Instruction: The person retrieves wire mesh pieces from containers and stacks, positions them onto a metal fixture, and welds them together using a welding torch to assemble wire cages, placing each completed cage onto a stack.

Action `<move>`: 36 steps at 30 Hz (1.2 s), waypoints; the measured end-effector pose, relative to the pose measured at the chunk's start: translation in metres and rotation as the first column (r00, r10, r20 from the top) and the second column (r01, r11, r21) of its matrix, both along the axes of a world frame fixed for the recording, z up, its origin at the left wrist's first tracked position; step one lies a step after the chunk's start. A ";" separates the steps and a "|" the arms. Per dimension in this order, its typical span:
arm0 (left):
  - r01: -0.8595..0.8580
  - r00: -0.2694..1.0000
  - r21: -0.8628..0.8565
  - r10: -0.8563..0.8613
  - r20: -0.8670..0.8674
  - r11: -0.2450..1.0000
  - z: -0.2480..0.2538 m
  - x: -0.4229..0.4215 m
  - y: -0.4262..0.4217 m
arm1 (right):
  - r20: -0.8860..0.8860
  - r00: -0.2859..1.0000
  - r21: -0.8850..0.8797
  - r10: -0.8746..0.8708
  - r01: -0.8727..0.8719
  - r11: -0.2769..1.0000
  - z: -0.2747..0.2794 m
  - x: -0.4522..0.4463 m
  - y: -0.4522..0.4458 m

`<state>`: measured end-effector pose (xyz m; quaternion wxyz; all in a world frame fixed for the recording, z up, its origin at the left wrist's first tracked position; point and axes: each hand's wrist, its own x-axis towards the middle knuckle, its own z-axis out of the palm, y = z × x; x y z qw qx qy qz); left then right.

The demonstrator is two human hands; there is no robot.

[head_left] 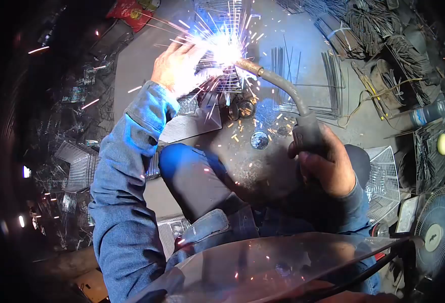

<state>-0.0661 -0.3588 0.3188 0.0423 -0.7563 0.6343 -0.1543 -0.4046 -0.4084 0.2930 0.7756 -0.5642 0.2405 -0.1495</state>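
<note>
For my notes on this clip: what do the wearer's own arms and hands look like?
Both arms wear long blue sleeves of denim-like cloth: the left sleeve is creased, with a seamed cuff, and the right sleeve is partly in shadow. The right hand shows no glove. Glare washes out part of the left hand, hiding detail there.

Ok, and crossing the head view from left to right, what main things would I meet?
Wire-mesh basket, left hand, bright welding glare, small shiny round thing, right hand around the torch handle, another wire-mesh basket, fan.
</note>
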 end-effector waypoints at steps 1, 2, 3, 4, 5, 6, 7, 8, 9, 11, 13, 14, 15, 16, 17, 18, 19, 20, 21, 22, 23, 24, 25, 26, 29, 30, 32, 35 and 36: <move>0.042 0.999 -0.056 -0.042 0.010 0.998 -0.001 0.001 0.000 | 0.012 1.000 -0.003 -0.008 0.008 1.000 -0.001 0.000 0.000; 0.084 0.996 -0.109 -0.083 0.020 0.990 -0.004 0.003 0.001 | 0.022 1.000 -0.005 -0.016 0.016 1.000 -0.001 0.001 0.001; 0.125 0.992 -0.160 -0.122 0.029 0.979 -0.006 0.005 0.002 | 0.030 0.999 -0.004 -0.023 0.024 1.000 -0.002 0.001 0.001; 0.105 0.993 -0.108 -0.099 0.060 0.989 -0.005 0.005 0.002 | 0.027 0.999 0.016 -0.027 0.026 1.000 -0.004 0.001 0.001; 0.126 0.991 -0.145 -0.120 0.052 0.981 -0.007 0.008 0.002 | 0.023 0.999 0.037 -0.032 0.031 0.999 -0.005 0.001 0.000; 0.151 0.989 -0.182 -0.148 0.032 0.972 -0.008 0.006 0.002 | 0.018 0.999 0.060 -0.038 0.037 0.998 -0.007 0.000 0.002; 0.175 0.984 -0.220 -0.176 0.015 0.960 -0.009 0.004 0.001 | 0.057 0.994 0.101 -0.096 0.090 0.991 -0.013 -0.004 0.003; 0.183 0.982 -0.227 -0.187 0.006 0.957 -0.010 0.006 -0.001 | 0.095 0.983 0.142 -0.157 0.143 0.980 -0.023 -0.008 0.005; 0.188 0.982 -0.229 -0.190 0.011 0.955 -0.011 0.006 -0.002 | 0.132 0.968 0.178 -0.214 0.189 0.966 -0.031 -0.010 0.006; 0.185 0.982 -0.239 -0.186 0.018 0.953 -0.012 0.004 -0.003 | 0.056 0.966 0.276 -0.251 0.226 0.934 -0.047 -0.012 0.011; 0.206 0.978 -0.242 -0.209 0.015 0.948 -0.010 0.002 -0.002 | -0.042 0.984 0.345 -0.172 0.176 0.922 -0.063 -0.009 0.009; 0.233 0.971 -0.244 -0.237 0.011 0.941 -0.010 0.004 -0.002 | -0.062 0.989 0.303 -0.134 0.147 0.942 -0.069 -0.002 0.014; 0.260 0.964 -0.247 -0.267 0.007 0.934 -0.008 0.006 -0.002 | -0.053 0.989 0.317 -0.137 0.147 0.937 -0.069 0.001 0.017; 0.261 0.963 -0.230 -0.269 -0.004 0.938 -0.005 0.003 0.001 | -0.043 0.989 0.328 -0.140 0.146 0.933 -0.068 0.003 0.019; 0.254 0.965 -0.225 -0.262 -0.003 0.940 -0.005 0.004 0.002 | -0.032 0.990 0.339 -0.138 0.140 0.930 -0.066 0.003 0.019; 0.248 0.967 -0.222 -0.254 0.001 0.943 -0.006 0.006 0.002 | -0.031 0.993 0.358 -0.110 0.114 0.927 -0.064 -0.001 0.016; 0.240 0.970 -0.217 -0.245 0.007 0.946 -0.005 0.007 0.002 | -0.039 0.996 0.372 -0.078 0.087 0.924 -0.068 -0.004 0.011; 0.242 0.969 -0.219 -0.248 0.001 0.945 -0.004 0.008 0.004 | -0.048 0.998 0.388 -0.041 0.057 0.920 -0.076 -0.007 0.005; 0.247 0.967 -0.217 -0.255 -0.007 0.944 -0.003 0.007 0.004 | -0.058 0.998 0.408 -0.008 0.030 0.912 -0.078 -0.006 0.003; 0.257 0.964 -0.212 -0.266 -0.015 0.943 -0.003 0.007 0.003 | -0.025 0.996 0.444 -0.087 0.089 0.892 -0.079 -0.004 0.008; 0.265 0.961 -0.207 -0.274 -0.018 0.942 -0.003 0.008 0.002 | -0.012 0.995 0.453 -0.095 0.091 0.887 -0.078 -0.002 0.010; 0.270 0.960 -0.205 -0.281 -0.022 0.941 -0.002 0.010 0.002 | 0.000 0.995 0.462 -0.103 0.091 0.882 -0.076 0.000 0.010; 0.273 0.958 -0.203 -0.284 -0.027 0.940 -0.002 0.010 0.002 | 0.011 0.994 0.469 -0.107 0.089 0.879 -0.076 0.001 0.011; 0.265 0.961 -0.203 -0.275 -0.023 0.943 -0.001 0.008 0.003 | 0.023 0.994 0.485 -0.110 0.085 0.870 -0.076 0.002 0.011; 0.273 0.959 -0.202 -0.283 -0.023 0.941 -0.001 0.008 0.003 | 0.054 0.993 0.516 -0.104 0.061 0.854 -0.075 0.003 0.011; 0.270 0.959 -0.199 -0.281 -0.028 0.942 -0.002 0.010 0.003 | 0.060 0.994 0.521 -0.096 0.051 0.852 -0.072 0.003 0.010; 0.265 0.960 -0.195 -0.278 -0.041 0.944 -0.004 0.014 0.004 | 0.067 0.994 0.529 -0.090 0.041 0.848 -0.071 0.003 0.010; 0.251 0.965 -0.177 -0.261 -0.036 0.952 -0.003 0.016 0.004 | 0.067 0.993 0.526 -0.093 0.044 0.849 -0.072 0.003 0.011; 0.245 0.966 -0.179 -0.256 -0.041 0.953 -0.003 0.015 0.004 | 0.065 0.994 0.518 -0.092 0.045 0.854 -0.072 0.003 0.011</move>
